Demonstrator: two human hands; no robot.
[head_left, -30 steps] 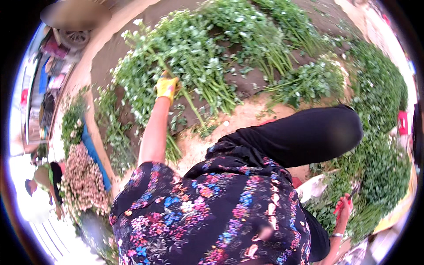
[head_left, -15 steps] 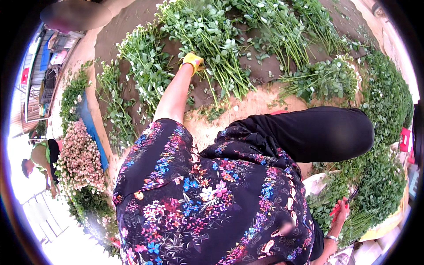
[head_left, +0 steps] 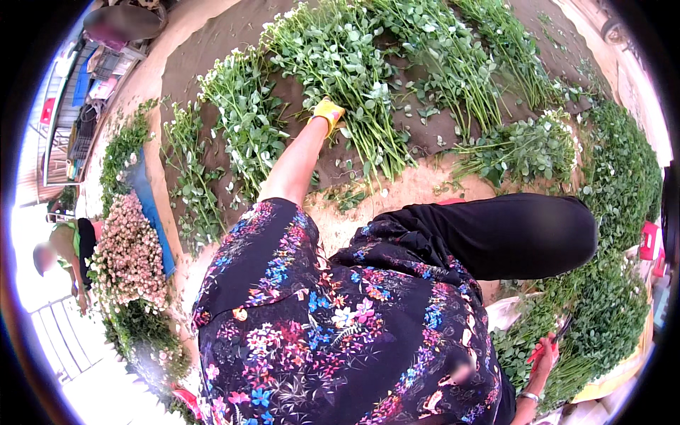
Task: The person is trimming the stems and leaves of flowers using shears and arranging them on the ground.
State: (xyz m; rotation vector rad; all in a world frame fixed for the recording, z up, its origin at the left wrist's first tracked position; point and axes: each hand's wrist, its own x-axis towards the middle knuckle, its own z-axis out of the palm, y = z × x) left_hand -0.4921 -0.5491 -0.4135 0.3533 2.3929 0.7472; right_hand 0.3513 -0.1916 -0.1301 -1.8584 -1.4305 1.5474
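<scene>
My left hand [head_left: 328,113], in a yellow glove, reaches forward to the left edge of a pile of leafy flower stems [head_left: 365,99] with small white blooms at their far ends. Its fingers are curled in among the stems and look closed on some; leaves partly hide them. Low at the right, my right hand [head_left: 544,358] is wrapped around red-handled shears [head_left: 564,327], dark blades pointing up toward the cut greenery [head_left: 581,297]. More stem piles lie on both sides of the one I touch, including a leafy pile [head_left: 244,106] to its left.
A dark ground sheet [head_left: 198,81] lies under the piles. A small bunch [head_left: 524,149] sits before my black-trousered knee [head_left: 517,237]. Thick greenery lines the right side. Pale pink flowers [head_left: 127,248] are heaped at left by a blue sheet [head_left: 154,205], with another person [head_left: 67,248] bending there.
The view has shifted, so the scene sits slightly lower and further right. My left hand stays at the same pile's edge. My right hand still grips the shears low at the right.
</scene>
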